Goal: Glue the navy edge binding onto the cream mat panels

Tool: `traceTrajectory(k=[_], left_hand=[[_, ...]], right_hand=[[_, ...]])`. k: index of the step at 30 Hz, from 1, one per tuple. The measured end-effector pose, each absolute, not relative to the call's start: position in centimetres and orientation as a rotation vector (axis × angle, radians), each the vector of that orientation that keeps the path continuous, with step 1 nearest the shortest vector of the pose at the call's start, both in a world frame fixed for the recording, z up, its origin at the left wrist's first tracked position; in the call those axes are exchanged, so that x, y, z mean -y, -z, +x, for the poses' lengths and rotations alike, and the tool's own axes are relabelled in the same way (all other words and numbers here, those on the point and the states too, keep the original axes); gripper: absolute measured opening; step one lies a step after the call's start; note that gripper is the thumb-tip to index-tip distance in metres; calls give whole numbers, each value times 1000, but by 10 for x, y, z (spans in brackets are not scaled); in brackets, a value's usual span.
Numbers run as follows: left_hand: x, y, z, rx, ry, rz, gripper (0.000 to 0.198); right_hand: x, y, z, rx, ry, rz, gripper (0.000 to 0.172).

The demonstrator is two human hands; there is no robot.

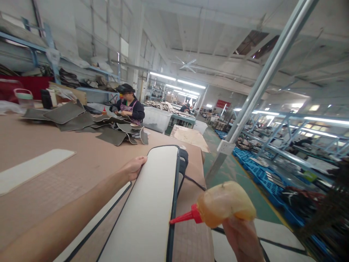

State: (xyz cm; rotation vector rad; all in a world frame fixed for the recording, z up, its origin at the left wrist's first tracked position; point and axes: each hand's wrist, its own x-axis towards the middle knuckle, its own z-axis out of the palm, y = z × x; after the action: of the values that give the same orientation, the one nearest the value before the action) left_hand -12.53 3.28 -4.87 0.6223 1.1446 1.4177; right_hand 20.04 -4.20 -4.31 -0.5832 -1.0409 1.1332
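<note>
A long white panel (pixel 148 207) with a dark edge strip lies on the brown table (pixel 54 174), running away from me. My left hand (pixel 134 168) rests against its left edge near the far end, fingers curled on the rim. My right hand (pixel 241 238) grips a yellowish glue bottle (pixel 226 209) from below. The bottle's red nozzle (pixel 183 217) points left and touches the panel's dark right edge.
A flat white strip (pixel 32 168) lies to the left. Dark grey cut pieces (pixel 89 123) are piled farther back, where another person (pixel 128 105) sits working. A slanted metal post (pixel 261 83) stands to the right, with blue racks (pixel 261 171) beyond the table edge.
</note>
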Motion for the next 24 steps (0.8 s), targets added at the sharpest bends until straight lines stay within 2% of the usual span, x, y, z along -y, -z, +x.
traceTrajectory(k=[4, 10, 18, 24], left_hand=[[-36, 52, -131, -1165, -1418, 606, 16], [-41, 59, -141, -1176, -1414, 582, 14], [-43, 63, -151, -1142, -1411, 534, 13], [-43, 63, -160, -1148, -1436, 485, 10]], right_hand=[[44, 50, 201, 1065, -1156, -589, 52], [41, 61, 206, 1151, -1179, -490, 38], [47, 70, 214, 1221, -1270, -492, 29], [51, 81, 218, 1197, -1320, -550, 35]])
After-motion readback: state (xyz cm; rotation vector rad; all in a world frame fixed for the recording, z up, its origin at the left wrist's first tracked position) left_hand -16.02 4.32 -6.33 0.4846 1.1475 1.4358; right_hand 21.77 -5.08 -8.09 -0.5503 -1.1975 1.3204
